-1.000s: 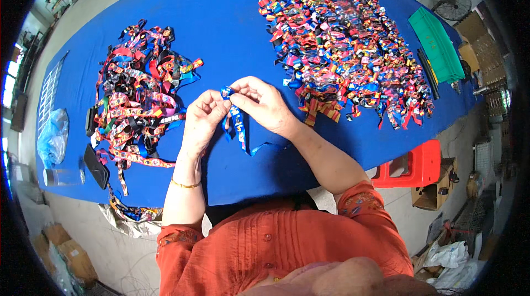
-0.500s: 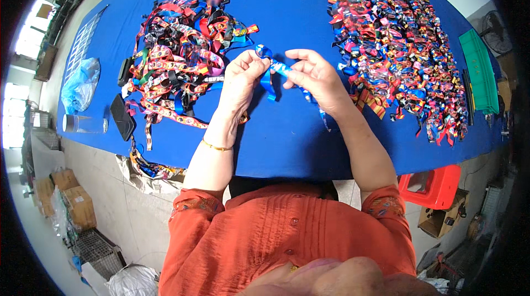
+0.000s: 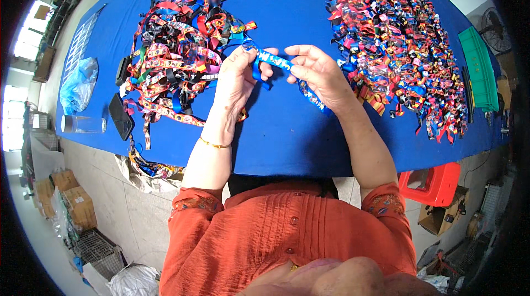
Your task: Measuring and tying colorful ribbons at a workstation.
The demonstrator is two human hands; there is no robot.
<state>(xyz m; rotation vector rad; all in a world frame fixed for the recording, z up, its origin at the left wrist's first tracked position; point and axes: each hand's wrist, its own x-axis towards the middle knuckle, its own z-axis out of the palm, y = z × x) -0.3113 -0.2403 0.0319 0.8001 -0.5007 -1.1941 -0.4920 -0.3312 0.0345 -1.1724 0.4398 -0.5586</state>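
Above the middle of the table, a blue printed ribbon strap (image 3: 274,62) runs between my two hands. My left hand (image 3: 238,72) pinches it near a loop at its end, and a short blue tail dangles below those fingers. With thumb and fingers, my right hand (image 3: 319,75) grips the same strap further along; the rest of it hangs under that hand. Just left of my left hand lies a loose, tangled heap of colourful printed straps (image 3: 179,53). On the right, beyond my right hand, many knotted or rolled straps (image 3: 395,47) are laid in dense rows.
A blue cloth (image 3: 287,141) covers the table. Along its left side are a dark phone-like case (image 3: 120,116), a clear bottle (image 3: 85,124) and a blue plastic bag (image 3: 80,86). A green tray (image 3: 479,69) stands at the right edge, with a red stool (image 3: 430,184) below.
My left hand has shifted slightly left and the strap between my hands is stretched longer and flatter. The end loop has moved left and down with it.
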